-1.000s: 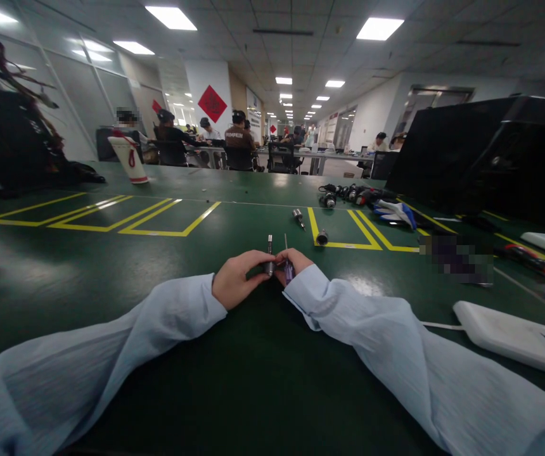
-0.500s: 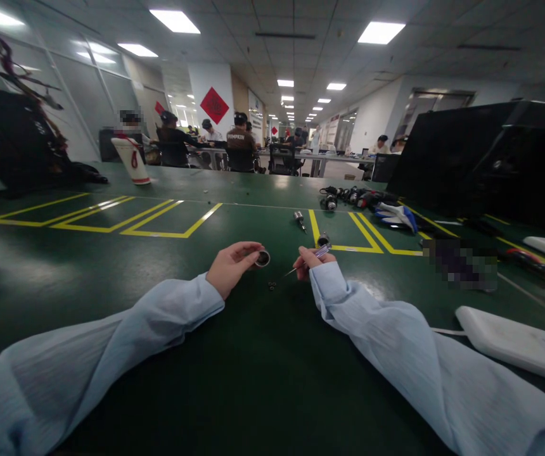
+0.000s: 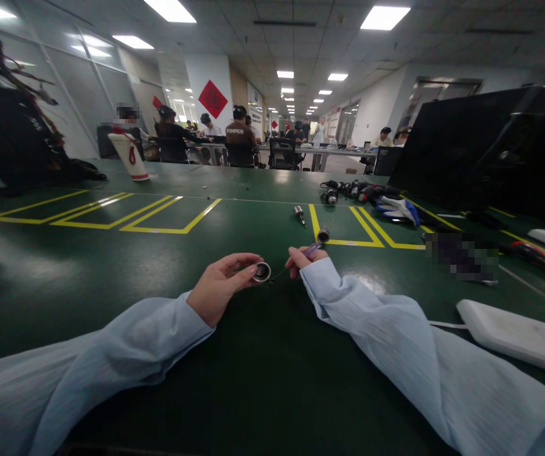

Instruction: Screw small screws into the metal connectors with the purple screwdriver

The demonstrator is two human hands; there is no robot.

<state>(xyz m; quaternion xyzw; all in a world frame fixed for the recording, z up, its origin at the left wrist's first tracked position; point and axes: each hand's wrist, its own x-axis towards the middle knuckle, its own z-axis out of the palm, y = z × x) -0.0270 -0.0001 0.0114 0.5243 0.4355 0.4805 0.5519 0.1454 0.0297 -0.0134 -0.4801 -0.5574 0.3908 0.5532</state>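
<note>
My left hand (image 3: 220, 283) is closed on a small round metal part (image 3: 262, 272), holding it by the fingertips with its open end facing me, just above the green table (image 3: 253, 380). My right hand (image 3: 300, 258) pinches a thin screwdriver (image 3: 296, 260) with a clear purple handle. Its tip points left and down toward the metal part and a tiny dark piece on the table beside it. Both arms wear light blue sleeves.
Beyond my hands lie a metal bit (image 3: 298, 214) and a small metal cylinder (image 3: 322, 234) by yellow tape lines. Tools and gloves (image 3: 398, 209) sit at the back right, black cases (image 3: 481, 152) behind them, a white device (image 3: 519, 335) at right. A cup (image 3: 130, 157) stands far left; people sit beyond.
A second ago both hands were together with the metal part upright. They drew apart, the part was tipped open-end toward me, and now the screwdriver tip has come back close to it.
</note>
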